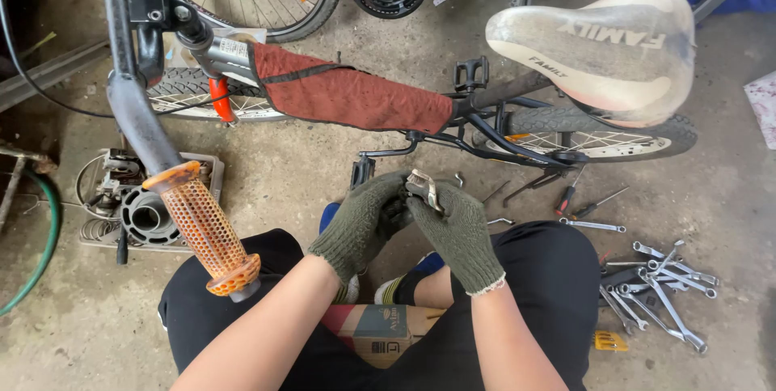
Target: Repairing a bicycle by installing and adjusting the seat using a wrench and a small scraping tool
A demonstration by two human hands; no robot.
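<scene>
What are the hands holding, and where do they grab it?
Both gloved hands, left hand and right hand, hold a small metal part. The right fingers pinch its side; the left grip is hidden.

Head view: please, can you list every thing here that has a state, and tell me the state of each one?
Left hand: gloved, gripping a dark part.
Right hand: gloved, holding a small metal part.
Bicycle saddle: worn and dirty, mounted.
Red cloth: draped over the frame tube.
Orange handlebar grip: fitted on the bar, dirty.
Wrenches: lying loose on the floor.
Cardboard box: under the person's legs.
</scene>
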